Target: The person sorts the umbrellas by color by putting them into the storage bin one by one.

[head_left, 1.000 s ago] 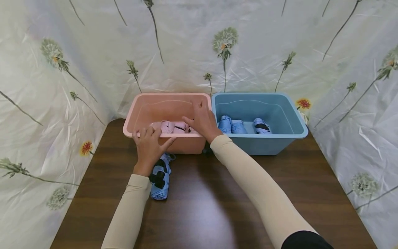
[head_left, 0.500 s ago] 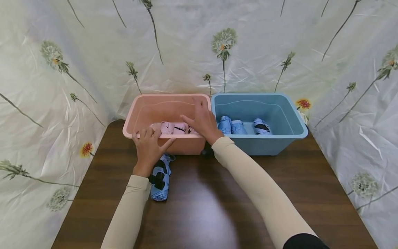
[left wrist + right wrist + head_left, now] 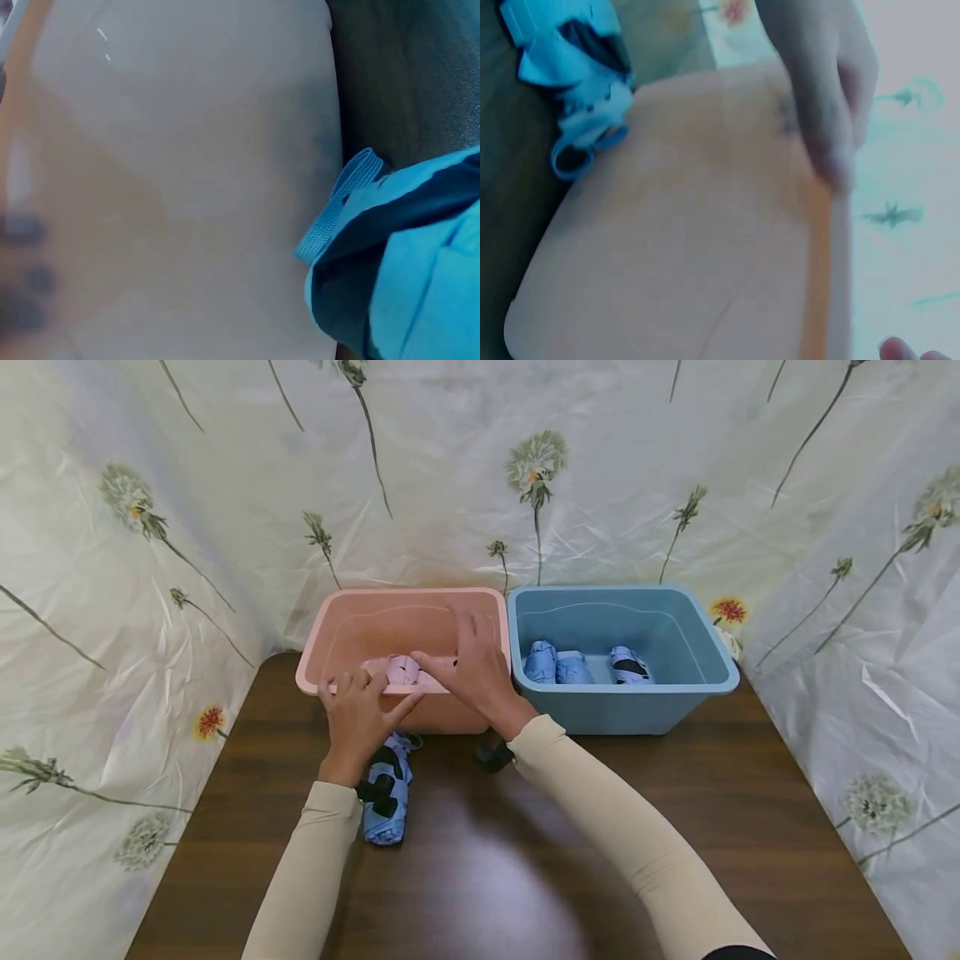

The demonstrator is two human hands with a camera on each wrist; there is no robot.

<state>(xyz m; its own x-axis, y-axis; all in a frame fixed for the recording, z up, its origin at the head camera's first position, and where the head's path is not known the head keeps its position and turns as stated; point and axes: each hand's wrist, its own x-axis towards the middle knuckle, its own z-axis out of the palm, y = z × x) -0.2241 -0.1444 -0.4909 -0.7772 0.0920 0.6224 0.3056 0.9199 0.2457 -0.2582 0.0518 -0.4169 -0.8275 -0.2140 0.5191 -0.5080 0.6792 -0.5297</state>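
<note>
In the head view my left hand (image 3: 356, 718) holds the front rim of the pink bin (image 3: 442, 714), fingers hooked over it and thumb spread outside. The right hand (image 3: 480, 668) reaches over the right part of that bin, fingers extended and thumb apart, with nothing held. Pale pink rolled bundles (image 3: 402, 670) lie inside, partly hidden by this hand and the front wall. Below the left hand, a blue rolled fabric bundle (image 3: 386, 822) with black patches lies on the table. Its webbing loop (image 3: 341, 199) shows in the left wrist view.
A blue bin (image 3: 622, 710) stands against the pink bin's right side. Several blue rolls (image 3: 573, 668) lie in it. The brown wooden table (image 3: 487, 877) extends toward the person. A flower-printed sheet (image 3: 600, 468) hangs behind and at both sides.
My right hand has shifted left and lower within the pink bin, covering more of the pink bundles. The left hand stays on the rim, and the blue bundle has not moved.
</note>
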